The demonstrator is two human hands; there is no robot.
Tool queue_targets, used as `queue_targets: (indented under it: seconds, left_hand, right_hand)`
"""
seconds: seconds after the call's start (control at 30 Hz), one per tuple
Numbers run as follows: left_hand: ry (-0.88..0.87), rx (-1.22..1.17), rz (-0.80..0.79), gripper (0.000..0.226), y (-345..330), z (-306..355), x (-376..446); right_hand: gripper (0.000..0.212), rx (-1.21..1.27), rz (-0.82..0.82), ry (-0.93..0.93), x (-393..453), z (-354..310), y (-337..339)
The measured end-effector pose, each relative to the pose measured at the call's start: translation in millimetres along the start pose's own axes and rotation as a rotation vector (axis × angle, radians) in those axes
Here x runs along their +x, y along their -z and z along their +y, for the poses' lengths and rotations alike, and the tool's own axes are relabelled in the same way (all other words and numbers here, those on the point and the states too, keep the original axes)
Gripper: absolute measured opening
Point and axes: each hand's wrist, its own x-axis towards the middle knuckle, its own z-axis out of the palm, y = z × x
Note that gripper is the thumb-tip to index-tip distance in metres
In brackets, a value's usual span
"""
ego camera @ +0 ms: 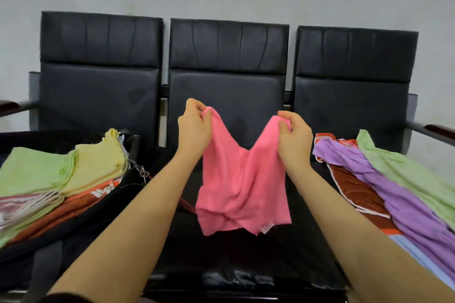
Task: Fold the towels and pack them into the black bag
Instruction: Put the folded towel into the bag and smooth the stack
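You have the pink towel [242, 179] pinched by two points of its top edge at the centre of the frame, your left hand [194, 128] curled round one bunched corner and your right hand [294, 134] curled round the other, so both grips are closed on cloth. The edge between them sags into a deep V, which tells you the hands are nearer together than the towel is wide — its long axis runs left to right between your grips, and the body hangs straight down from them, the crumpled lower hem just above or brushing the black middle seat [221, 248]; which one, I cannot tell. The next move likely turns on drawing the hands apart until that top edge is taut. The black bag [93, 211] lies open at lower left, on the side of your left hand, with folded green and yellow towels [64, 167] stacked in it; the unfolded pile [384, 179] — purple, green, rust-red — lies at lower right. The towel's lower corners are twisted under and hard to make out, and the bag's near wall is cut off by the frame's left edge.
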Motion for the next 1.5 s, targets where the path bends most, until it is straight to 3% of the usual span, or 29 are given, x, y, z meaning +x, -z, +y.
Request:
queue_targets:
  seconds: [0.07,0.33,0.5,0.6,0.77,1.07,1.13,1.3,1.5]
  left_hand:
    - [0.013,-0.032,0.022,0.005,5.9,14.2,12.1]
    - [0.037,0.010,0.011,0.049,23.2,38.3,49.3]
    - [0.032,0.102,-0.130,0.049,24.7,37.0,60.6]
    - [-0.056,0.186,-0.201,0.049,23.5,40.8,62.7]
    - [-0.034,0.055,-0.085,0.029,22.9,46.2,60.3]
    - [0.153,-0.034,-0.043,0.055,17.3,28.5,60.8]
    - [0.164,-0.057,-0.038,0.054,19.0,29.6,64.5]
    - [0.113,-0.050,-0.040,0.046,21.5,37.7,73.1]
    - [0.040,0.115,-0.042,0.039,28.7,44.0,82.4]
  right_hand:
    - [0.027,-0.001,0.037,0.022,12.5,-17.9,6.1]
    - [0.037,0.000,0.115,0.016,44.1,-56.9,24.6]
    - [0.058,-0.046,0.011,-0.049,45.5,-58.5,34.3]
    - [0.056,-0.030,-0.040,-0.142,43.6,-54.4,37.2]
    - [0.026,-0.039,0.133,-0.160,45.3,-40.6,39.4]
    - [0.056,0.066,0.161,-0.184,50.4,-33.3,52.9]
    - [0.055,0.101,0.169,-0.191,52.1,-34.2,53.6]
    - [0.029,0.190,0.250,-0.220,58.4,-34.7,50.6]
    - [0.041,0.193,0.310,-0.209,67.4,-41.3,55.1]
